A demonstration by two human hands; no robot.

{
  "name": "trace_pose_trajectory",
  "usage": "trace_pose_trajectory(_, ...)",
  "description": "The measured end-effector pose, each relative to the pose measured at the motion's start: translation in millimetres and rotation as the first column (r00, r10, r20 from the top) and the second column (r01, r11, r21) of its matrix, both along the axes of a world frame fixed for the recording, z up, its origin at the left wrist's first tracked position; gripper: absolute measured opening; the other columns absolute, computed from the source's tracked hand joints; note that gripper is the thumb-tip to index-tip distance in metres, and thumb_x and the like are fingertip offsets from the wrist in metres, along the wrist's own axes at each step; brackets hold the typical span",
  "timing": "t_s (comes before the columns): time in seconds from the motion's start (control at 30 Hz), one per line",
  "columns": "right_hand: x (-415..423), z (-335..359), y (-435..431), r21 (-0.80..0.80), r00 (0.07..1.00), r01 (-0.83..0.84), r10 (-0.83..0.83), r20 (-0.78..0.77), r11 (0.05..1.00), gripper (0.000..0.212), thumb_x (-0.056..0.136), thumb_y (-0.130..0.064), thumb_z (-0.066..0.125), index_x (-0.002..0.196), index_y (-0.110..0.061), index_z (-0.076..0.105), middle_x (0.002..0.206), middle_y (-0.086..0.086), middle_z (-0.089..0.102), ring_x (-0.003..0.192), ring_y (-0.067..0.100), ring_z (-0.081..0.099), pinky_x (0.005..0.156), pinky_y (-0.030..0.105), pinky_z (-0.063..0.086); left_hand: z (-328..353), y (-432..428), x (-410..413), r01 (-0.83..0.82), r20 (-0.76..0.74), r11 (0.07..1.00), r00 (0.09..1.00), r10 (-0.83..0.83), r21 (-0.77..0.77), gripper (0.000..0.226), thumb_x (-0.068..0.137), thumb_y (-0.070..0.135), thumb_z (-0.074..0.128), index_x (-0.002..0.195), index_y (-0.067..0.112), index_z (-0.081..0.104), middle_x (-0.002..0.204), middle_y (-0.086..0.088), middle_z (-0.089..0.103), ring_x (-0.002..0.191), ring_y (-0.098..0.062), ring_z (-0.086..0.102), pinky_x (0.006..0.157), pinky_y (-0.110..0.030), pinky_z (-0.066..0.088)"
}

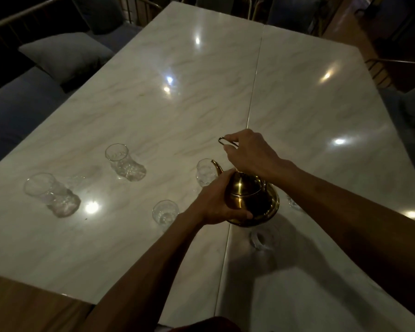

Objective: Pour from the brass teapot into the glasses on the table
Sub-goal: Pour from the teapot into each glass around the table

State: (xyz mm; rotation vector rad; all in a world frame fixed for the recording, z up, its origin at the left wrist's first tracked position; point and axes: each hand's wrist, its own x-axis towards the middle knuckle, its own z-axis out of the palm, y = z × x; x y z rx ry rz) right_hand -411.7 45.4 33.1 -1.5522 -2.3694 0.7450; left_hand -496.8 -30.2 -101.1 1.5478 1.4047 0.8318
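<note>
In the head view, the brass teapot (250,200) is held above the marble table (153,104), near its front middle. The body is cupped by the left hand (216,202), while the handle's top loop is gripped by the right hand (247,154). The spout is aimed at a small glass (205,172) just behind it, though no stream can be made out. Three further glasses (125,161) (50,194) (165,212) stand to the left and appear empty; others are partly hidden by the pot. The pouring is judged barely begun, with most glasses left.
</note>
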Motion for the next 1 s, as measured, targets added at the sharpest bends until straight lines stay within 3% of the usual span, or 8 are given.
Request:
trace_pose_trajectory(0.23, 2.4, -1.6, -19.4, 0.044, 0.995, -0.067, 0.07, -0.075, 0.997, 0.046, 0.094, -0.025, 0.057, 0.139, -0.017, 0.051, 0.141, 0.009, 0.054, 0.116, 0.024, 0.062, 0.098, 0.039, 0.051, 1.3, -21.5, -4.1, -0.079, -0.084, 0.993, 0.993, 0.087, 0.09, 0.113, 0.061, 0.059, 0.085, 0.152, 0.029, 0.026, 0.151, 0.003, 0.045, 0.135, -0.019, 0.049, 0.108, -0.048, 0.048)
trace_pose_trajectory(0.3, 1.9, -0.3, -25.5, 0.049, 0.99, -0.109, 0.113, -0.085, 0.993, 0.048, 0.094, -0.025, 0.058, 0.141, -0.018, 0.049, 0.143, 0.008, 0.052, 0.122, 0.024, 0.057, 0.101, 0.037, 0.048, 0.5, -31.1, -3.1, -0.117, -0.091, 0.987, 0.988, 0.127, 0.114, 0.112, 0.062, 0.06, 0.085, 0.153, 0.028, 0.026, 0.151, 0.003, 0.044, 0.135, -0.018, 0.049, 0.109, -0.047, 0.048)
trace_pose_trajectory(0.4, -1.1, 2.5, -35.3, 0.061, 0.98, -0.168, 0.173, -0.102, 0.984, 0.046, 0.093, -0.026, 0.059, 0.138, -0.019, 0.053, 0.136, 0.01, 0.058, 0.115, 0.024, 0.062, 0.093, 0.03, 0.049, -1.7, -46.5, -2.7, -0.157, -0.087, 0.976, 0.981, 0.172, 0.153, 0.109, 0.066, 0.057, 0.085, 0.153, 0.027, 0.025, 0.151, 0.004, 0.044, 0.135, -0.016, 0.048, 0.109, -0.043, 0.048)
trace_pose_trajectory(0.5, -6.6, 4.3, -44.2, 0.052, 0.963, -0.259, 0.262, -0.066, 0.965, 0.043, 0.093, -0.024, 0.059, 0.136, -0.017, 0.056, 0.136, 0.009, 0.058, 0.114, 0.023, 0.062, 0.086, 0.023, 0.044, -2.7, -61.9, -3.5, -0.203, -0.078, 0.966, 0.973, 0.217, 0.158, 0.103, 0.069, 0.055, 0.084, 0.151, 0.028, 0.027, 0.15, 0.003, 0.046, 0.133, -0.01, 0.047, 0.109, -0.029, 0.046)
trace_pose_trajectory(0.57, -11.6, 4.3, -48.8, 0.019, 0.942, -0.334, 0.334, -0.025, 0.942, 0.042, 0.093, -0.024, 0.061, 0.134, -0.018, 0.057, 0.138, 0.007, 0.056, 0.117, 0.022, 0.059, 0.086, 0.023, 0.042, -3.6, -73.4, -4.7, -0.241, -0.082, 0.959, 0.964, 0.255, 0.146, 0.102, 0.07, 0.054, 0.084, 0.151, 0.026, 0.029, 0.15, 0.001, 0.047, 0.13, -0.004, 0.044, 0.104, -0.01, 0.037)
trace_pose_trajectory(0.63, -18.0, 3.4, -53.1, -0.013, 0.917, -0.398, 0.398, 0.02, 0.917, 0.041, 0.092, -0.024, 0.062, 0.132, -0.018, 0.059, 0.138, 0.006, 0.056, 0.118, 0.022, 0.059, 0.085, 0.022, 0.042, -5.9, -83.6, -7.0, -0.283, -0.086, 0.952, 0.952, 0.294, 0.12, 0.099, 0.072, 0.051, 0.084, 0.151, 0.022, 0.032, 0.151, 0.0, 0.047, 0.13, -0.005, 0.043, 0.097, -0.002, 0.029)
trace_pose_trajectory(0.77, -32.0, -1.0, -62.9, -0.04, 0.867, -0.489, 0.491, 0.083, 0.871, 0.038, 0.091, -0.023, 0.062, 0.129, -0.017, 0.062, 0.135, 0.003, 0.059, 0.117, 0.019, 0.059, 0.082, 0.02, 0.042, -13.9, -99.1, -8.9, -0.342, -0.092, 0.937, 0.933, 0.347, 0.064, 0.1, 0.074, 0.052, 0.082, 0.154, 0.021, 0.031, 0.152, -0.003, 0.048, 0.136, -0.02, 0.047, 0.106, -0.026, 0.037)
trace_pose_trajectory(1.0, -50.7, -11.6, -75.7, -0.069, 0.809, -0.565, 0.568, 0.152, 0.822, 0.04, 0.091, -0.023, 0.061, 0.13, -0.015, 0.062, 0.133, 0.006, 0.061, 0.108, 0.021, 0.064, 0.079, 0.024, 0.046, -22.7, -117.1, -4.3, -0.396, 0.003, 0.918, 0.918, 0.396, -0.039, 0.096, 0.074, 0.063, 0.074, 0.154, 0.033, 0.029, 0.148, 0.005, 0.051, 0.136, -0.014, 0.048, 0.112, -0.045, 0.043)
